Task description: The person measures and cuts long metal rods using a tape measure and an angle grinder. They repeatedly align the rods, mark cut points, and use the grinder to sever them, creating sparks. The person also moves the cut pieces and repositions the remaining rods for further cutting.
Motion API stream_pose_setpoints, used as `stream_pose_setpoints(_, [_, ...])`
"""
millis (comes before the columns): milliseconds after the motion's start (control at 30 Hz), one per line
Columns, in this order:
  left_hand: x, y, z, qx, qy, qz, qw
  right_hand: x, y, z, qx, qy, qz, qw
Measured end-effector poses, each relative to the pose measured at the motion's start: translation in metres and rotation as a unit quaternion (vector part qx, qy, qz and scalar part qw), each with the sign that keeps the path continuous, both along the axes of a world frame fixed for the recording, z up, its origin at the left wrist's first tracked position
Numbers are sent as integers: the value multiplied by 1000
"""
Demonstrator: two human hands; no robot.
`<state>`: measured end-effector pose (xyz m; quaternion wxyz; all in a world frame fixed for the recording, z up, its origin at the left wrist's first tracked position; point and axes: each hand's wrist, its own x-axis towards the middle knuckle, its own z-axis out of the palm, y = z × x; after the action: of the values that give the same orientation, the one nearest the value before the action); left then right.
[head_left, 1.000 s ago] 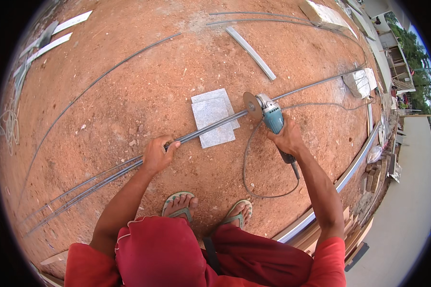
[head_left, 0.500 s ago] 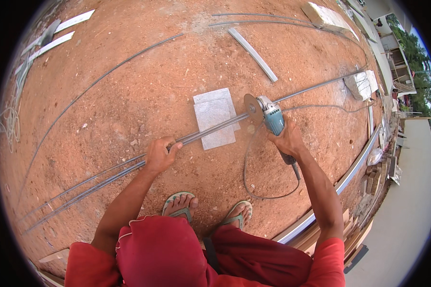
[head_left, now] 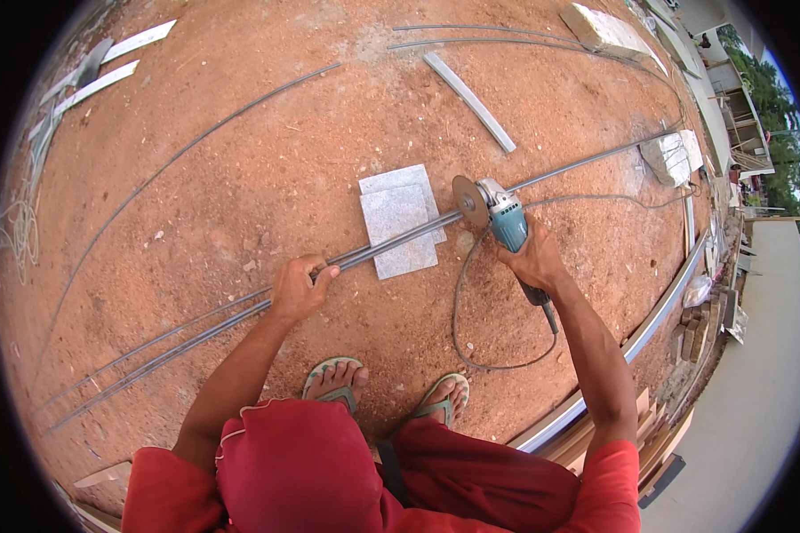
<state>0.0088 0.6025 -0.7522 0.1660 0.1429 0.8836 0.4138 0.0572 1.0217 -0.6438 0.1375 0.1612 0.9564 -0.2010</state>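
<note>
My left hand [head_left: 300,286] is wrapped round a bundle of long grey metal rods [head_left: 391,242] that slants across the ground from lower left to upper right. In my right hand [head_left: 537,258] is a teal angle grinder [head_left: 508,222], gripped round its body. Its brown disc [head_left: 470,201] stands at the rods, just right of two grey square tiles [head_left: 396,213]; whether the disc touches the metal I cannot tell. The rods pass over the tiles. A dark power cord [head_left: 458,311] loops from the grinder's rear end and runs along the ground.
White blocks [head_left: 667,160] lie by the rods' far right end. A pale metal strip [head_left: 469,102] and thin loose rods [head_left: 187,142] lie farther off on the red soil. Long metal profiles and timber [head_left: 613,435] line the right side. My sandalled feet [head_left: 336,382] stand close behind the rods.
</note>
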Motion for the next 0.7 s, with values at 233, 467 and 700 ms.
stream_pose_setpoints(233, [-1, 1, 4, -9, -4, 0, 1000, -2, 0, -1, -6, -14, -10, 1000])
stream_pose_setpoints(467, [-1, 3, 11, -22, -14, 6, 1000, -2, 0, 0, 3, -15, -3, 1000])
stream_pose_setpoints(700, [-1, 2, 7, -16, -31, 11, 999, 1, 6, -6, -5, -10, 9, 1000])
